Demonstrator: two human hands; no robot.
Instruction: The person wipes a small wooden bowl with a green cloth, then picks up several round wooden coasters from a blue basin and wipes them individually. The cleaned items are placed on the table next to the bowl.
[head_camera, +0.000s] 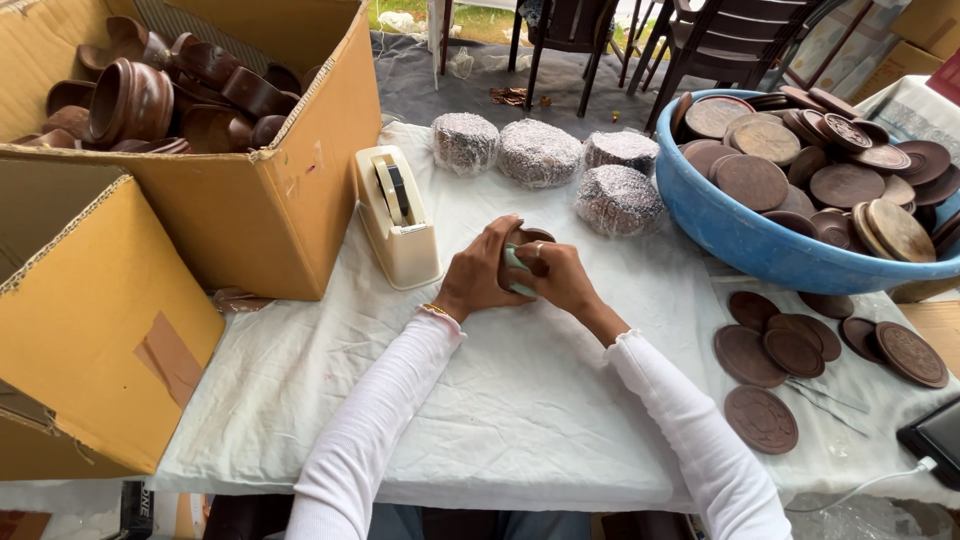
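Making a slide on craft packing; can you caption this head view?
Both hands, left hand and right hand, clasp a small brown wooden piece over a white-clothed table.

Long white sleeves (690, 440), gold bracelet (436, 311)

We've got the open box (250, 200) upper left, tape dispenser (398, 215) right of it, four wrapped bundles (540, 155) behind, basin (740, 240) of discs upper right

Blue basin (740, 245) — brown carved discs (760, 418)
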